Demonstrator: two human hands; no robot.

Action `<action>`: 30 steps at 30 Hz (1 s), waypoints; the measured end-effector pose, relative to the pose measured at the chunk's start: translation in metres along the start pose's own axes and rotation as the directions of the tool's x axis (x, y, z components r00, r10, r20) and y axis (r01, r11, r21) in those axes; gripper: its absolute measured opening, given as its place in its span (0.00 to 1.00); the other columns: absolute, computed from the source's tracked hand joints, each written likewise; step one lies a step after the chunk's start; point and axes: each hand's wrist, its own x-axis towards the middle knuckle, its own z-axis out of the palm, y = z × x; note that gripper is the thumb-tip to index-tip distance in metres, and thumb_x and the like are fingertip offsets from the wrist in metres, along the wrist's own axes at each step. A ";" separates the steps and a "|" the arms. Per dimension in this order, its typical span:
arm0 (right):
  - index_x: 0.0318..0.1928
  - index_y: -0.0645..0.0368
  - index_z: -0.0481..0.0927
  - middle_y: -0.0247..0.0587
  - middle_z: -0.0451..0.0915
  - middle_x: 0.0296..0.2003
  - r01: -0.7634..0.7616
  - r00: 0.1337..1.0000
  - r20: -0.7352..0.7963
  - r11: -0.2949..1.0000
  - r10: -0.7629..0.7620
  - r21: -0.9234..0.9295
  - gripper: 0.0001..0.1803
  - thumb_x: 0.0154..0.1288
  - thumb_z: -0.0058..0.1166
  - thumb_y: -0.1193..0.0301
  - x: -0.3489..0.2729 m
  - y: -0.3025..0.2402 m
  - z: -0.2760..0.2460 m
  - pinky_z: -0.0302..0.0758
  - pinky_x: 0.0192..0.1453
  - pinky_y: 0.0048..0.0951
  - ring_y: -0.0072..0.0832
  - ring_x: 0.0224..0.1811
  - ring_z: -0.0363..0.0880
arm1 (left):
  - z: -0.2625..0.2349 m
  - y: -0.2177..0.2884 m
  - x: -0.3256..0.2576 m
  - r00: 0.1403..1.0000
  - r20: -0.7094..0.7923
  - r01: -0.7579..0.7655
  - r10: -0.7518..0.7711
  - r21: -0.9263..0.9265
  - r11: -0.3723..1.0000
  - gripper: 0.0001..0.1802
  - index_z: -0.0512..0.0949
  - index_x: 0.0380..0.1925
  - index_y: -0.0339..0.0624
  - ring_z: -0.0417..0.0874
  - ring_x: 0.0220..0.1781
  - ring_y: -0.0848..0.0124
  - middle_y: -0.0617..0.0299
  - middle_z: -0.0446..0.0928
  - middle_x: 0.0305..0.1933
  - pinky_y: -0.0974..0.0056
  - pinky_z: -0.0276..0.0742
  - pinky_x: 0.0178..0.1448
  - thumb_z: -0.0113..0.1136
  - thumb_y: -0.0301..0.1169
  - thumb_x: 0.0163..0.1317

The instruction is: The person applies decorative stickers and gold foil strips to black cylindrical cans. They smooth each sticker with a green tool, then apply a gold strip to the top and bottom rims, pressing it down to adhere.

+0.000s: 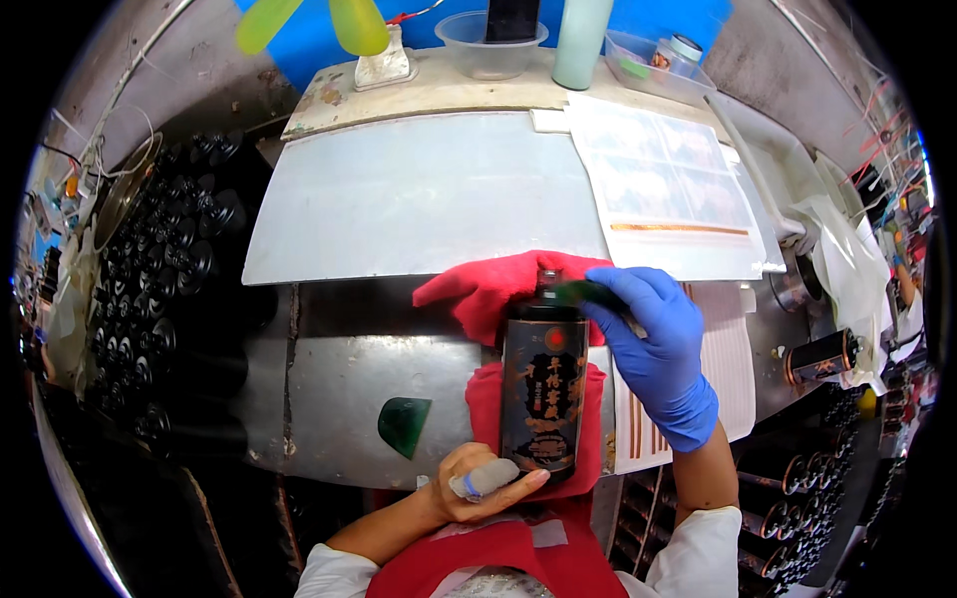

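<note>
A black bottle (543,399) with copper-coloured lettering and a red dot lies on a red cloth (498,284), its neck pointing away from me. My left hand (485,482) is closed at the bottle's base, a grey wrap around one finger. In a blue glove, my right hand (653,344) pinches a dark green scraper (588,294) across the bottle's shoulder, just below the neck. The scraper is partly hidden by my fingers. Another green scraper (404,427) lies flat on the metal table (344,389), left of the bottle.
Beyond the cloth lies a pale board (429,199); printed transfer sheets (658,169) overlap its right side. A striped sheet (733,369) extends under my right wrist. Many black bottles stand at left (164,289) and lower right (797,498). A fan (384,60) and plastic bowl (488,50) stand behind.
</note>
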 end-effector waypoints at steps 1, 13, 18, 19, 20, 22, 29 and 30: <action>0.40 0.58 0.80 0.39 0.78 0.30 0.101 0.994 -0.021 0.980 -0.106 -0.170 0.14 0.50 0.62 0.77 0.005 0.003 0.000 0.74 0.34 0.28 0.32 0.31 0.77 | 0.000 -0.001 0.000 0.999 -0.034 -0.006 0.005 -0.005 1.000 0.20 0.83 0.41 0.46 0.69 0.25 0.73 0.69 0.70 0.30 0.69 0.63 0.24 0.64 0.26 0.42; 0.40 0.64 0.77 0.36 0.79 0.33 -0.514 0.836 0.040 0.755 0.548 0.407 0.12 0.53 0.61 0.81 -0.011 0.017 0.005 0.74 0.41 0.20 0.19 0.35 0.76 | -0.005 -0.014 -0.002 0.998 -0.052 0.010 -0.020 -0.185 0.983 0.16 0.83 0.38 0.41 0.71 0.20 0.71 0.65 0.73 0.27 0.67 0.65 0.22 0.64 0.25 0.44; 0.41 0.64 0.78 0.35 0.80 0.34 -0.508 0.857 0.166 0.749 0.487 0.425 0.12 0.55 0.61 0.76 -0.037 0.014 0.009 0.75 0.38 0.17 0.18 0.35 0.77 | 0.003 -0.009 -0.009 0.932 -0.301 0.115 -0.202 -0.283 0.952 0.17 0.83 0.36 0.40 0.77 0.24 0.65 0.52 0.76 0.31 0.67 0.69 0.27 0.62 0.17 0.42; 0.42 0.64 0.78 0.35 0.81 0.34 -0.540 0.816 0.087 0.702 0.571 0.464 0.13 0.55 0.61 0.75 -0.033 0.025 0.013 0.75 0.37 0.17 0.18 0.35 0.77 | 0.005 -0.007 -0.021 0.932 -0.277 0.173 -0.233 -0.222 0.959 0.18 0.83 0.36 0.41 0.78 0.30 0.62 0.47 0.76 0.38 0.67 0.71 0.31 0.62 0.15 0.41; 0.42 0.63 0.78 0.35 0.81 0.34 -0.553 0.773 0.016 0.662 0.634 0.506 0.13 0.55 0.61 0.75 -0.029 0.033 0.014 0.75 0.36 0.16 0.18 0.34 0.77 | 0.006 -0.005 -0.027 0.927 -0.283 0.196 -0.247 -0.197 0.961 0.19 0.83 0.36 0.41 0.78 0.31 0.61 0.47 0.76 0.40 0.67 0.72 0.32 0.62 0.15 0.41; 0.42 0.63 0.79 0.35 0.81 0.33 -0.596 0.738 0.135 0.544 0.661 0.591 0.13 0.55 0.62 0.75 -0.029 0.023 0.007 0.75 0.36 0.17 0.17 0.33 0.77 | 0.007 -0.001 -0.034 0.911 -0.302 0.249 -0.281 -0.142 0.958 0.19 0.83 0.37 0.40 0.78 0.33 0.61 0.45 0.75 0.43 0.67 0.72 0.33 0.62 0.15 0.41; 0.36 0.64 0.79 0.35 0.81 0.31 -0.452 0.828 0.041 0.622 0.559 0.639 0.07 0.54 0.59 0.79 -0.024 0.039 0.016 0.76 0.37 0.19 0.17 0.30 0.76 | 0.011 0.004 -0.031 0.851 -0.292 0.440 -0.436 -0.057 0.896 0.25 0.77 0.45 0.33 0.78 0.45 0.57 0.42 0.72 0.51 0.60 0.73 0.51 0.70 0.24 0.43; 0.33 0.62 0.79 0.35 0.80 0.32 -0.454 0.837 0.138 0.531 0.529 0.716 0.07 0.51 0.60 0.82 -0.033 0.030 0.012 0.76 0.39 0.23 0.22 0.31 0.78 | 0.009 0.003 -0.027 0.846 -0.234 0.495 -0.479 0.012 0.869 0.26 0.76 0.47 0.31 0.76 0.50 0.56 0.40 0.68 0.56 0.61 0.71 0.54 0.70 0.26 0.45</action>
